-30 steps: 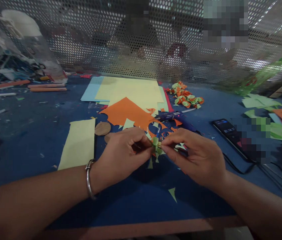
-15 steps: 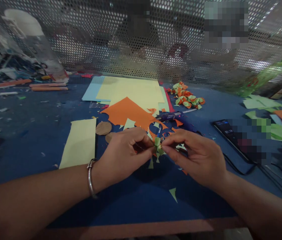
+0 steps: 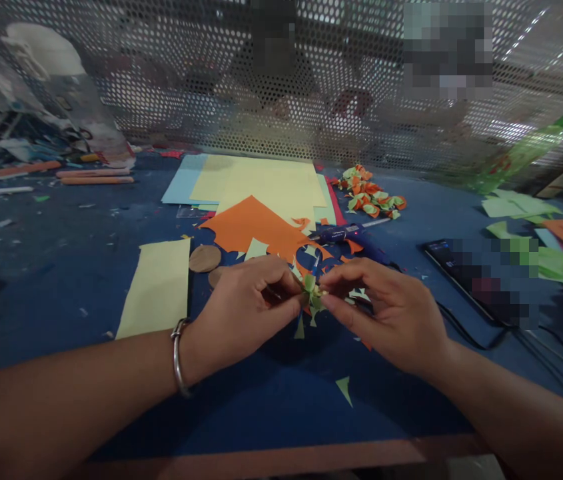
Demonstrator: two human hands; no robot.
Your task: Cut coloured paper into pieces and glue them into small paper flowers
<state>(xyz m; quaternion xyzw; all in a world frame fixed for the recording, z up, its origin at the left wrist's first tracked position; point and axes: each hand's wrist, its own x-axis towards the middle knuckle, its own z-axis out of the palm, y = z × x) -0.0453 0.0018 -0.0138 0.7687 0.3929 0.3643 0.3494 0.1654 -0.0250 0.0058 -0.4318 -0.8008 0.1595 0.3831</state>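
A small light-green paper flower (image 3: pixel 310 285) is between my two hands, over the middle of the blue table. My left hand (image 3: pixel 248 300), with a silver bangle on its wrist, pinches it from the left between thumb and forefinger. From the right, the thumb and forefinger of my right hand (image 3: pixel 386 310) close on its edge; the exact contact is hard to see. Behind the hands lies orange paper (image 3: pixel 256 223) with round cut-outs, among green and orange scraps. A pile of orange and green paper flowers (image 3: pixel 374 197) sits farther back.
Yellow sheets (image 3: pixel 261 177) lie at the back, a yellow strip (image 3: pixel 156 287) and a wooden disc (image 3: pixel 205 258) at the left. A blue-handled tool (image 3: pixel 336 233) lies beyond the hands. On the right are a phone (image 3: pixel 461 273) and cables. A perforated metal screen (image 3: pixel 186 87) stands behind.
The view has shifted slightly. Both hands stay around the paper flower, and my right fingertips have moved a little on its right side.
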